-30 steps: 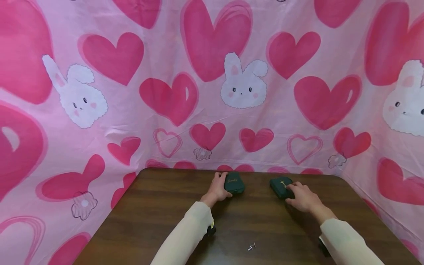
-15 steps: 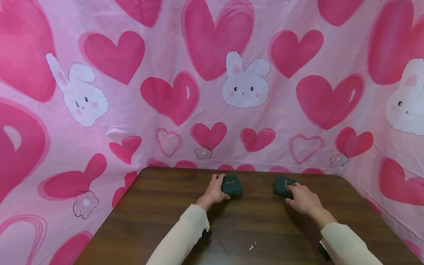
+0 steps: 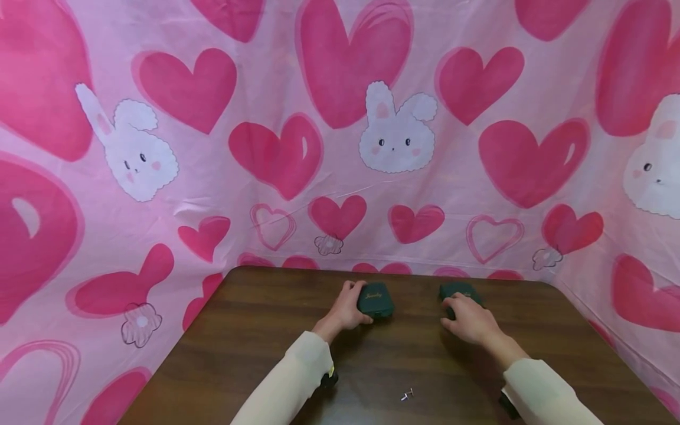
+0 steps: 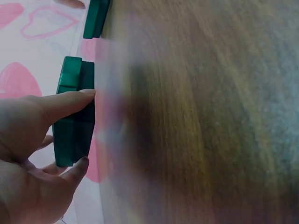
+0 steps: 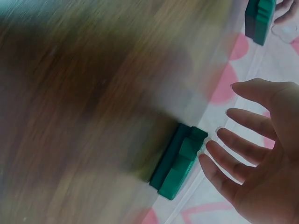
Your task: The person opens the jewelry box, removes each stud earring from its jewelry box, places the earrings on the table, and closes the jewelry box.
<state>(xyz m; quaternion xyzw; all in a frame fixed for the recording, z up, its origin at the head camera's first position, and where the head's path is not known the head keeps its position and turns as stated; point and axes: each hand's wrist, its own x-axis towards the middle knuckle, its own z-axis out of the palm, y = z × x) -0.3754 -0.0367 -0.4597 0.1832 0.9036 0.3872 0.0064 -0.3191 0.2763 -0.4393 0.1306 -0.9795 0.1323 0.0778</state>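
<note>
1. Left hand (image 3: 347,308): closed about the left green box (image 3: 376,300), the thumb against its near side and the fingers along its left side.
2. Right hand (image 3: 470,319): held wide, its fingers extended and spread in the right-wrist view. The fingertips lie at the lid of the right green box (image 3: 457,288); whether they press on it cannot be told.
3. Boxes: 2 in number, lids down, each bearing gold script, that on the right partly covered by fingers. Both lie toward the far edge of the bench (image 3: 255,342), apart from each other, with bare wood between them.
4. Forearms: 2 cream sleeves (image 3: 289,372), with a dark object (image 3: 329,378) under the left wrist, marked with yellow.
5. Small silvery pieces (image 3: 407,394): on the near part of the bench, between the forearms and well apart from both boxes; too small to identify.
6. Surround: pink cloth (image 3: 457,177) behind and at both sides of the bench, printed with hearts, white rabbits and outlined flowers.
</note>
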